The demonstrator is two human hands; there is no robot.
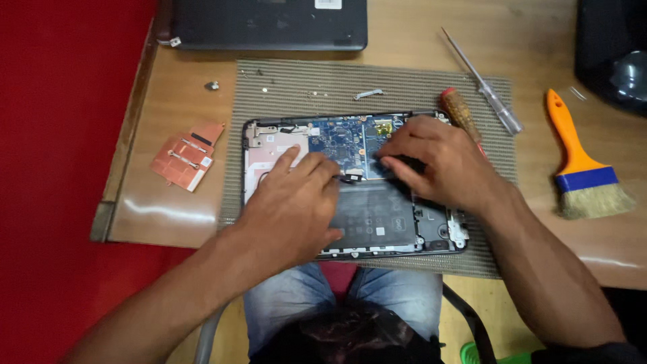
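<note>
Hands first: both of mine are down inside the opened laptop (350, 189), which lies on its back on the ribbed mat (296, 87) with its bottom cover off. My left hand (293, 205) rests flat and loosely spread across the laptop's left half, fingers extended toward the blue circuit board (340, 138), gripping nothing that I can see. My right hand (438, 162) is curled over the right half, fingertips pinched low at a small dark part just right of the board; whether I actually have hold of it I cannot tell, since my knuckles hide it.

My judgement is that I am in the middle of working a small connector or cable at the board's lower edge, above the dark battery (374, 219). Whatever comes next there would call for a light, steady pull or press with the fingertips, with the left hand bracing the laptop so it does not slide.

Relative to the laptop: a copper-coloured heat plate (187, 156) lies well to its left on the bare wooden table (168, 209); a brown-handled screwdriver (460, 112) touches its upper right corner, a clear-handled screwdriver (488, 94) lies just beyond; an orange-handled brush (583, 168) sits far right. A closed dark laptop (269, 23) lies behind it, with loose screws (264, 88) and a small metal bracket (368, 94) between. Red flooring shows left of the table.
</note>
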